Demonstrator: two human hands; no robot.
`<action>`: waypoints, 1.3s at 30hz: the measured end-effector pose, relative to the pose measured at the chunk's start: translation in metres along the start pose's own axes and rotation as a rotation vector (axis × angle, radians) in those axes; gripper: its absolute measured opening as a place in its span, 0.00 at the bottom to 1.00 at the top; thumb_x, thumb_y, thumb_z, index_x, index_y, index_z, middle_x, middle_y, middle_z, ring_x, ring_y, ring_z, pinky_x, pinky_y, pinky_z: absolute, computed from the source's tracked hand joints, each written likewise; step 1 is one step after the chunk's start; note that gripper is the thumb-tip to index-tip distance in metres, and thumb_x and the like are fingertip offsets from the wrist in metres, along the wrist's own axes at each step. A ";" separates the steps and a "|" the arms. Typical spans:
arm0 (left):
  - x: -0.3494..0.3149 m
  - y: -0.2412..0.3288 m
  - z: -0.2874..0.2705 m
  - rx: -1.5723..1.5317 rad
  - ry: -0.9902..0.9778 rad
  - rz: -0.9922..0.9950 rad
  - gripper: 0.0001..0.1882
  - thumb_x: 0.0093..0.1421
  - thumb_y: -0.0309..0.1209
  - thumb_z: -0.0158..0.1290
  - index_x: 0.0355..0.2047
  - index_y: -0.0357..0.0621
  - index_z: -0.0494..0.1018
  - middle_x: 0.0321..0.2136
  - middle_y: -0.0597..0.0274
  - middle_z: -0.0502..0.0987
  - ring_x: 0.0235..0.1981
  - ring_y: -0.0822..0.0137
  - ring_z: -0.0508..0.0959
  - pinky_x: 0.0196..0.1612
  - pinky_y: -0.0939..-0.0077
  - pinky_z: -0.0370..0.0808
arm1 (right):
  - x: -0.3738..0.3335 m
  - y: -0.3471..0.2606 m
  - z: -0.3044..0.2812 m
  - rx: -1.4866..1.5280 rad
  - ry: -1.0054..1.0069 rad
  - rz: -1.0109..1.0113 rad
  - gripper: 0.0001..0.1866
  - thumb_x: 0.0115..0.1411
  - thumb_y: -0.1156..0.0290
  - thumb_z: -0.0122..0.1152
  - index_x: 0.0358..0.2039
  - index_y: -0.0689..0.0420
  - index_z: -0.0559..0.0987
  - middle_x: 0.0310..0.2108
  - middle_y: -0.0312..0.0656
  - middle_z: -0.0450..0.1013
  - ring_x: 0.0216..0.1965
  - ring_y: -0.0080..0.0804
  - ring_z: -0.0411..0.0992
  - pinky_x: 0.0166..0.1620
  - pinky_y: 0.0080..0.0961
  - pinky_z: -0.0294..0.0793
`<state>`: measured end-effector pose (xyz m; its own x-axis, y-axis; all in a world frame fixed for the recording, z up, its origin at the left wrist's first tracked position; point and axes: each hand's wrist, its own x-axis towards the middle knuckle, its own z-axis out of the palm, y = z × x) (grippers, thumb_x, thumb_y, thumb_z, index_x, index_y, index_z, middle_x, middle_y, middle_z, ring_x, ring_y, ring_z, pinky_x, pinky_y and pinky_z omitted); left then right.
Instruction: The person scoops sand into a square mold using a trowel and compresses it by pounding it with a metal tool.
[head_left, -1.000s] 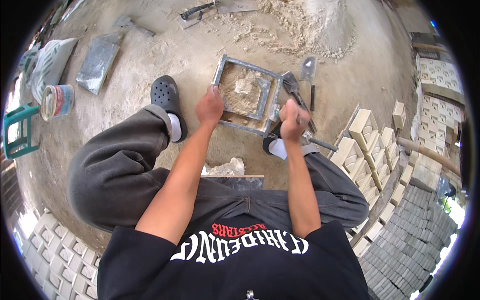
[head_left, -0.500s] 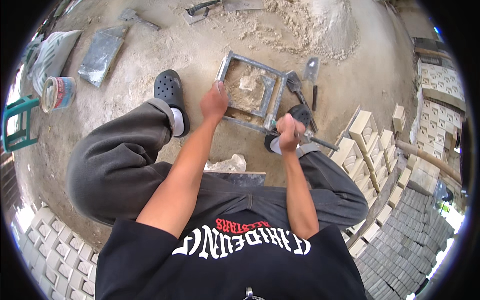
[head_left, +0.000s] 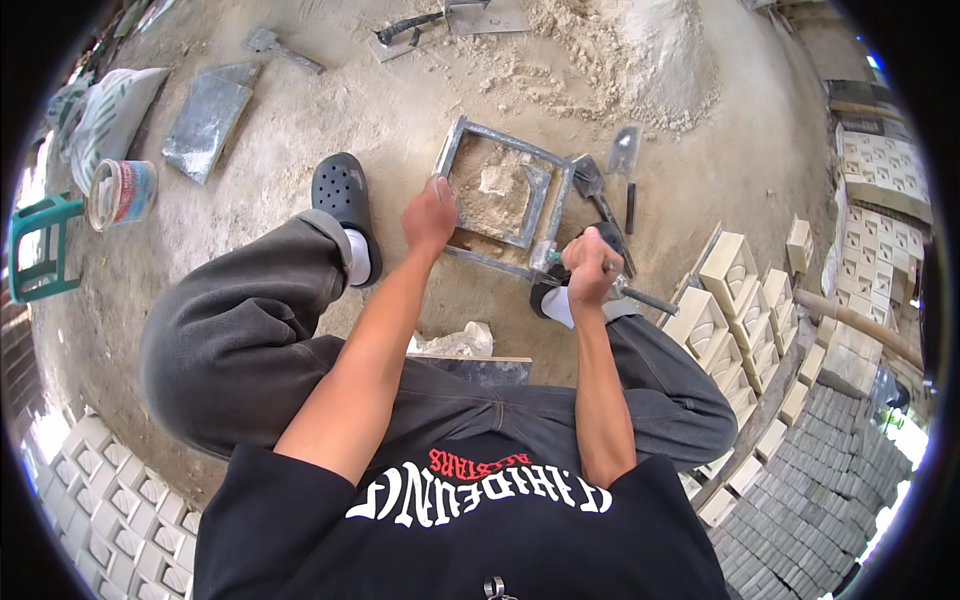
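A square metal mould frame [head_left: 508,137] lies on the dusty ground between my feet. Inside it are pale sandy powder [head_left: 487,206], a whitish lump [head_left: 499,181] and an angled metal piece [head_left: 537,195]. My left hand [head_left: 430,215] is closed over the frame's left side. At its near right corner, my right hand [head_left: 592,264] is wrapped round a handle next to a greenish fitting [head_left: 552,257]. A dark metal rod [head_left: 650,300] sticks out to the right below that fist. The fingers hide how handle, rod and frame join.
A trowel [head_left: 588,178] and a flat blade [head_left: 624,150] lie right of the frame. Beyond is a powder heap [head_left: 665,60]. Cast pale blocks [head_left: 728,262] stand at right, grey stacked tiles [head_left: 800,490] nearer. A bucket [head_left: 124,193], green stool [head_left: 45,245] and slab [head_left: 208,120] are left.
My right fist has turned and shifted slightly right and nearer on the handle. My left hand keeps its hold on the frame. The whole view has moved slightly.
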<state>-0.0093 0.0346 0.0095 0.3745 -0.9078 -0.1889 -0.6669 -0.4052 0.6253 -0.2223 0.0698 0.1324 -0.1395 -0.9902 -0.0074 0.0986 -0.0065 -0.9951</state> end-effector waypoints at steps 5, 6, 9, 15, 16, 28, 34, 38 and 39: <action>0.003 0.008 -0.001 0.037 0.024 -0.010 0.19 0.68 0.45 0.36 0.41 0.48 0.74 0.25 0.42 0.79 0.28 0.39 0.78 0.35 0.44 0.73 | -0.008 0.010 0.003 -0.307 0.007 -0.190 0.22 0.64 0.73 0.45 0.12 0.60 0.58 0.12 0.33 0.55 0.16 0.19 0.52 0.21 0.24 0.47; 0.000 0.008 -0.001 0.036 0.020 -0.003 0.19 0.68 0.45 0.36 0.41 0.48 0.74 0.25 0.42 0.79 0.28 0.39 0.78 0.35 0.44 0.73 | -0.010 0.010 0.001 -0.204 0.036 -0.126 0.22 0.64 0.73 0.45 0.12 0.59 0.58 0.12 0.33 0.55 0.15 0.19 0.52 0.21 0.24 0.47; 0.001 0.003 -0.004 -0.001 0.013 0.026 0.19 0.68 0.45 0.36 0.42 0.48 0.73 0.25 0.42 0.79 0.28 0.39 0.78 0.34 0.44 0.73 | -0.007 0.008 0.001 0.005 0.063 -0.126 0.24 0.65 0.73 0.47 0.11 0.59 0.57 0.12 0.32 0.55 0.15 0.19 0.52 0.20 0.24 0.47; 0.000 0.007 -0.006 0.007 0.000 0.004 0.20 0.69 0.45 0.36 0.42 0.47 0.73 0.27 0.42 0.79 0.30 0.39 0.78 0.35 0.44 0.72 | -0.001 -0.011 0.000 0.079 0.076 -0.036 0.26 0.67 0.70 0.46 0.10 0.57 0.57 0.11 0.32 0.55 0.13 0.18 0.50 0.19 0.24 0.46; -0.004 0.005 -0.003 0.027 -0.009 0.001 0.20 0.69 0.45 0.36 0.42 0.48 0.73 0.28 0.42 0.79 0.30 0.39 0.77 0.35 0.44 0.71 | -0.006 -0.014 -0.003 0.107 0.106 -0.087 0.26 0.67 0.70 0.46 0.10 0.57 0.56 0.11 0.32 0.55 0.13 0.19 0.50 0.19 0.24 0.46; -0.003 0.005 -0.003 0.061 0.053 0.046 0.19 0.68 0.45 0.36 0.40 0.50 0.74 0.25 0.45 0.79 0.27 0.40 0.78 0.33 0.45 0.72 | 0.007 -0.006 0.004 -0.083 0.052 -0.001 0.24 0.66 0.69 0.48 0.12 0.60 0.60 0.11 0.31 0.56 0.15 0.18 0.51 0.19 0.26 0.46; -0.003 0.003 -0.001 0.042 0.065 0.060 0.19 0.69 0.44 0.36 0.40 0.49 0.74 0.26 0.46 0.79 0.27 0.40 0.78 0.32 0.44 0.72 | 0.006 -0.007 0.003 -0.135 0.098 -0.017 0.25 0.64 0.69 0.49 0.10 0.60 0.59 0.10 0.31 0.55 0.13 0.18 0.51 0.19 0.27 0.47; -0.001 0.006 -0.002 0.065 0.038 0.033 0.18 0.69 0.44 0.37 0.40 0.49 0.74 0.25 0.46 0.79 0.26 0.40 0.78 0.32 0.44 0.72 | -0.001 0.005 0.004 -0.292 0.050 -0.094 0.25 0.65 0.70 0.49 0.10 0.61 0.60 0.10 0.31 0.55 0.13 0.18 0.52 0.19 0.27 0.47; -0.004 0.006 -0.003 0.064 0.035 0.029 0.18 0.69 0.44 0.37 0.40 0.49 0.74 0.25 0.46 0.79 0.26 0.40 0.78 0.32 0.44 0.72 | -0.003 0.003 0.003 -0.295 0.047 -0.090 0.25 0.65 0.70 0.49 0.10 0.61 0.60 0.10 0.31 0.55 0.13 0.18 0.52 0.19 0.27 0.47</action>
<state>-0.0127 0.0361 0.0163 0.3764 -0.9152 -0.1442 -0.7172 -0.3863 0.5800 -0.2189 0.0719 0.1300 -0.1812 -0.9798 0.0848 -0.2053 -0.0467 -0.9776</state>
